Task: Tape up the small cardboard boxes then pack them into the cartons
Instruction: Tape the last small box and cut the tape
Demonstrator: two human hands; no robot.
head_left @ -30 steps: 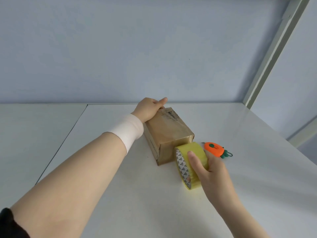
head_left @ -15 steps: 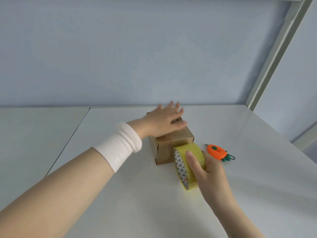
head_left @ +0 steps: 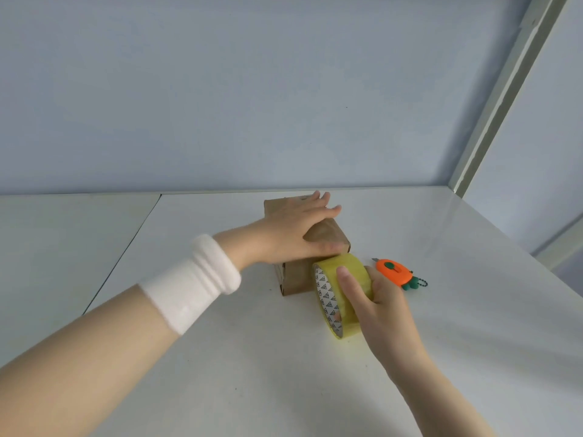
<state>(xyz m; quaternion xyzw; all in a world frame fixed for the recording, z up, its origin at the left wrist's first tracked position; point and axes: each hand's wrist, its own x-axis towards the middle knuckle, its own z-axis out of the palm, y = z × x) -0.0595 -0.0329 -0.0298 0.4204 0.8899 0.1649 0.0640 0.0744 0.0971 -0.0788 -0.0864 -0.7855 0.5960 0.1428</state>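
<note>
Your left hand point(head_left: 295, 230) left the brown cardboard box's point(head_left: 295, 277) far end; it now lies flat on top, thumb at the near edge by the yellow tape roll point(head_left: 355, 269).

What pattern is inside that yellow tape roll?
Small dark triangles on white, lining the tape roll, clearest in the head view.

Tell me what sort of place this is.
Probably a simple packing bench: a white table against a plain wall, with a small cardboard box, a yellow tape roll and an orange carrot-shaped cutter.
</note>
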